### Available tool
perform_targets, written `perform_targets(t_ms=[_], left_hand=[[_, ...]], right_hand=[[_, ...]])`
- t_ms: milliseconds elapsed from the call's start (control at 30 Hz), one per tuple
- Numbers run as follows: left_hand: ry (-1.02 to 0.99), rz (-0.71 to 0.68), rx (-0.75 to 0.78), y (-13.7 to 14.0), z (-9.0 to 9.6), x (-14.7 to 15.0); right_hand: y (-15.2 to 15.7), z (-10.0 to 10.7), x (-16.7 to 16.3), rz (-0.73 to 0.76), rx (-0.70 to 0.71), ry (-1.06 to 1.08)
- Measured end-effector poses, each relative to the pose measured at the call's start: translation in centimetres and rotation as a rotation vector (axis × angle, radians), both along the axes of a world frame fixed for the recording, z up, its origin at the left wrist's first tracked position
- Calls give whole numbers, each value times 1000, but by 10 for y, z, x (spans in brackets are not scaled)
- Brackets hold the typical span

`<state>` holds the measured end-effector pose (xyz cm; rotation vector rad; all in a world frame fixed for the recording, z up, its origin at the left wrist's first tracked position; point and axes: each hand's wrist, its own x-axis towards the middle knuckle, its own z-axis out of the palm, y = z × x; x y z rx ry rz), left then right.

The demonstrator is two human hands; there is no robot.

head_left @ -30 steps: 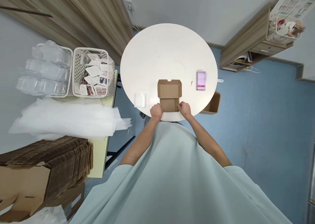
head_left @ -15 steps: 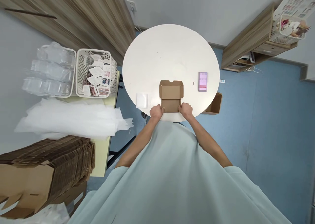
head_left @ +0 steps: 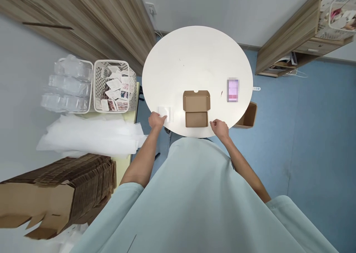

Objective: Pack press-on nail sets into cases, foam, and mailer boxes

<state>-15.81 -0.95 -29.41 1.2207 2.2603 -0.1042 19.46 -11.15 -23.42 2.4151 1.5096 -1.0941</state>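
The open brown cardboard box [head_left: 196, 114] lies on the round white tabletop [head_left: 194, 56] between the two hands, near the edge closest to the person, its flapped lid folded back away from the body and its inside bare. The person's right grip [head_left: 219, 128] is just beside the box's near right corner, apart from it; the fingers are loosely curled, released, with nothing seen in them. The left grip [head_left: 156, 120] is well to the left of the box, at the flat, square, whitish translucent packet [head_left: 165, 114]. Its thumb reaches over the packet's near part while the other fingers bend at the table's rim; whether they have closed on the packet I cannot tell.

Half a second earlier, both hands were at the box, one at each side. Since then the left one has left it for the packet, and the right one has drawn a little away to the right. The box stands open as before, and the packet keeps its place to the left of it.

Across the tabletop to the right lies a pixelated pink-and-purple rectangular item [head_left: 233, 90]. Off to the left are a white perforated plastic basket [head_left: 133, 88] filled with small printed packs and, nearer the person, a pile of thin white sheets [head_left: 89, 134].
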Motion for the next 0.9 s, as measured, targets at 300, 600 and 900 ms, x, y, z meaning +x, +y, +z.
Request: perform_targets(t_ms=[300, 600, 900], left_hand=[[-23, 2, 50, 0, 9, 14], [-488, -84, 127, -25, 63, 26], [-883, -155, 111, -14, 108, 70]], right_hand=[[4, 16, -4, -9, 65, 42], [16, 19, -24, -46, 228, 374], [42, 17, -35, -211, 276, 933]])
